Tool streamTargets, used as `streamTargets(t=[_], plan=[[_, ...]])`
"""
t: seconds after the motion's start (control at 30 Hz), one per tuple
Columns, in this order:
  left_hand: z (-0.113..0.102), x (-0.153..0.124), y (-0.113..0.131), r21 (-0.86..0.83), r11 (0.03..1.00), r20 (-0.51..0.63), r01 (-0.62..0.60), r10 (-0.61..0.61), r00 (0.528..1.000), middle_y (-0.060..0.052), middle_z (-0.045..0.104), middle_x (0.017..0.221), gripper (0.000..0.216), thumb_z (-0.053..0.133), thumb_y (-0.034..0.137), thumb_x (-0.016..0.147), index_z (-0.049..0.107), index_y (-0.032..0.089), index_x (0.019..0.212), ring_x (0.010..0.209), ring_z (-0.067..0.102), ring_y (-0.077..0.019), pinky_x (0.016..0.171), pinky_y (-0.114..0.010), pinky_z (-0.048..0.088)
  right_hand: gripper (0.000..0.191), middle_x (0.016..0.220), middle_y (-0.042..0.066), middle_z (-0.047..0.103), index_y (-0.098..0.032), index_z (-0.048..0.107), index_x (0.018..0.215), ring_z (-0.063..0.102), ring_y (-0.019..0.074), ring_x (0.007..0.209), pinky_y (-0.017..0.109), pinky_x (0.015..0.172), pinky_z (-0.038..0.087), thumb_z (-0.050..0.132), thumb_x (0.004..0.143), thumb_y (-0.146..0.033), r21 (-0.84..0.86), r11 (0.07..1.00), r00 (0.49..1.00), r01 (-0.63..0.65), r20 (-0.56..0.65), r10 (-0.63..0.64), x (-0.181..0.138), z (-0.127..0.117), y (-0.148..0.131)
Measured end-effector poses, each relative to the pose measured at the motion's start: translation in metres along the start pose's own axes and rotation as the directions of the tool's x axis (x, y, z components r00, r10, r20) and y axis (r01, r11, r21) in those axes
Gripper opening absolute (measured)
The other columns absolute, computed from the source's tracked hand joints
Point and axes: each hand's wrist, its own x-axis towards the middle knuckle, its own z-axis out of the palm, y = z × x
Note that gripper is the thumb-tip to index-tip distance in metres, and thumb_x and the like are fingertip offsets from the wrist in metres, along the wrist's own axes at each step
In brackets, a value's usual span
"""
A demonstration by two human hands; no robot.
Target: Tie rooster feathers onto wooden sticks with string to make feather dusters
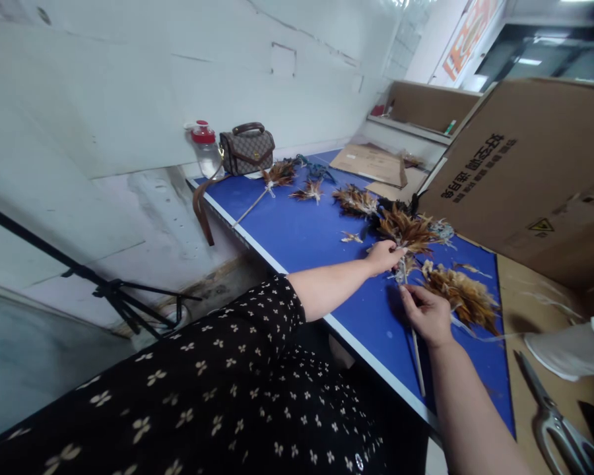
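A feather duster (410, 227) with brown feathers is between my two hands, its thin stick (418, 359) pointing toward the table's near edge. My left hand (383, 257) is closed in a pinch at the base of the feathers. Just below it, my right hand (428, 313) grips the upper part of the stick between thumb and fingers. Pale wrapping shows at the joint, though fingers partly hide it. To the right of my hands lies a bunch of golden-brown feathers (462, 297). Beyond my left hand is another feather bunch (355, 200).
A stick with feathers (250, 210), a small feather bunch (309, 191), a handbag (247, 150) and a red-lidded bottle (205, 148) occupy the far left of the blue table (287, 231). Scissors (549, 412), a white roll (569, 349) and a large cardboard box (525, 165) are right. A tripod (113, 287) stands left.
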Motion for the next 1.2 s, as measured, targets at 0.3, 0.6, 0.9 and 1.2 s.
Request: streamTargets(t=[0.3, 0.6, 0.9, 1.2], plan=[[-0.001, 0.001, 0.001, 0.024, 1.0, 0.002, -0.01, 0.01, 1.0, 0.004, 0.059, 0.057, 0.033, 0.066, 0.041, 0.103, 0.059, 0.019, 0.081, 0.05, 0.057, -0.011, 0.052, -0.021, 0.043, 0.047, 0.069, 0.005, 0.075, -0.019, 0.084, 0.091, 0.063, 0.0177, 0.053, 0.029, 0.055, 0.052, 0.065, 0.102, -0.06, -0.004, 0.999, 0.999, 0.042, 0.021, -0.042, 0.0, -0.002, -0.001], [-0.002, -0.002, -0.005, 0.018, 1.0, 0.01, -0.013, 0.013, 1.0, 0.004, 0.061, 0.059, 0.031, 0.068, 0.044, 0.101, 0.059, 0.019, 0.085, 0.051, 0.056, -0.0108, 0.056, -0.021, 0.041, 0.042, 0.085, 0.008, 0.082, -0.021, 0.085, 0.1, 0.074, 0.0223, 0.07, 0.032, 0.07, 0.06, 0.059, 0.105, -0.054, -0.073, 0.997, 0.997, 0.001, 0.077, 0.004, -0.005, 0.0, 0.0], [-0.005, -0.002, -0.003, 0.067, 0.998, -0.024, 0.008, -0.007, 1.0, 0.003, 0.061, 0.056, 0.03, 0.068, 0.044, 0.101, 0.065, 0.019, 0.085, 0.053, 0.058, -0.0129, 0.063, -0.024, 0.048, 0.039, 0.086, 0.007, 0.083, -0.022, 0.085, 0.1, 0.076, 0.0224, 0.07, 0.033, 0.07, 0.06, 0.06, 0.106, -0.051, -0.065, 0.997, 0.996, 0.03, 0.084, -0.024, -0.004, 0.0, 0.002], [-0.035, -0.011, 0.019, -0.012, 0.999, -0.043, -0.037, 0.036, 0.998, -0.009, 0.074, 0.118, 0.033, 0.069, 0.044, 0.104, 0.071, 0.016, 0.122, 0.103, 0.071, -0.0197, 0.092, -0.039, 0.063, 0.044, 0.087, 0.008, 0.081, -0.021, 0.083, 0.098, 0.076, 0.0231, 0.073, 0.033, 0.069, 0.062, 0.064, 0.105, -0.06, -0.054, 0.995, 0.994, 0.087, 0.076, -0.083, -0.004, -0.008, 0.006]])
